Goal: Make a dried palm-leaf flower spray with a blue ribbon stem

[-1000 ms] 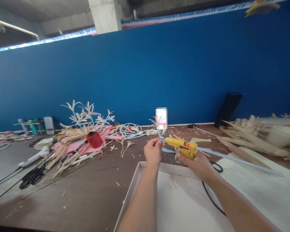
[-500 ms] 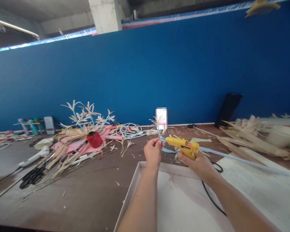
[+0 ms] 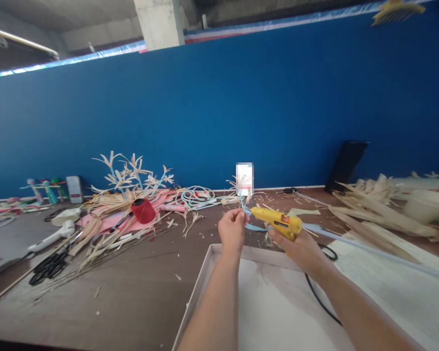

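Observation:
My right hand (image 3: 302, 251) is closed round the handle of a yellow hot glue gun (image 3: 278, 222), whose nozzle points left. A long pale glue stick (image 3: 366, 248) sticks out of its back end. My left hand (image 3: 231, 229) pinches a thin light-blue stem (image 3: 243, 204) between thumb and fingertips, right by the nozzle. Whether the nozzle touches the stem I cannot tell. A light-blue strip (image 3: 255, 227) trails from around the fingertips over the table. Behind the stem stands a small bright screen or card (image 3: 245, 178), partly blurred out.
A shallow white box (image 3: 278, 302) lies under my forearms. To the left are a red thread spool (image 3: 143, 211), black scissors (image 3: 50, 266), pale husk flowers (image 3: 131, 175) and coiled light-blue cord (image 3: 197, 197). Dried husks (image 3: 388, 214) and a white tub (image 3: 428, 204) stand right, before a blue partition (image 3: 219, 107).
Almost nothing differs. Both hands and the glue gun stay in place, with only a very slight shift of the glue stick's rear end downward.

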The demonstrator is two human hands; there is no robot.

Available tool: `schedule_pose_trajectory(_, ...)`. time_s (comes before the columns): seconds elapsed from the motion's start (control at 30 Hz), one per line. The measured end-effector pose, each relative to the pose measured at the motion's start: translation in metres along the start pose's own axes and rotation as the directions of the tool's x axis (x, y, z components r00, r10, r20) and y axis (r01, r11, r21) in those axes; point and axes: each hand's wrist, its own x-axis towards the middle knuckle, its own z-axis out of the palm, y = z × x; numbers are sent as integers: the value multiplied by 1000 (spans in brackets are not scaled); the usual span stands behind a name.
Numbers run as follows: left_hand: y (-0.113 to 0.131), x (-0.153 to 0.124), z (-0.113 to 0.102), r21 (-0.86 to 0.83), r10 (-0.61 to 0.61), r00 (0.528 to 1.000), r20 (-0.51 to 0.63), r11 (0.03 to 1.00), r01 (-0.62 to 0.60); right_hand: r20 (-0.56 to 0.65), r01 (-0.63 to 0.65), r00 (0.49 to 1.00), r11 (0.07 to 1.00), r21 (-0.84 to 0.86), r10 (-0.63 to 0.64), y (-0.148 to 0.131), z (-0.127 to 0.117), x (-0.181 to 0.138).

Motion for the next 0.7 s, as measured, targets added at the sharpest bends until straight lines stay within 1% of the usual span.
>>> schedule_pose_trajectory(0.1,1,0,0,-3,-5,1000,-1,1000,5,25,22,999,1000,10,-22,2,-1,1)
schedule_pose_trajectory(0.2,1,-1,0,-14,-11,1000,-3,1000,11,46,16,999,1000,-19,-15,4,-2,2)
schedule_pose_trajectory(0.33,2,-1,0,-7,-15,1000,-10,1000,15,77,-16,997,999,-50,20,8,-4,2)
schedule_pose_trajectory(0.47,3,0,1,-18,-26,1000,-15,1000,26,56,-55,997,996,-76,59,18,-2,6)
schedule_pose_trajectory(0.6,4,0,0,-2,-31,999,-18,1000,31,65,-30,997,996,-85,36,25,0,7)
schedule_pose_trajectory(0.7,4,0,0,30,-3,1000,-9,1000,3,75,-8,997,996,-92,15,23,0,6)
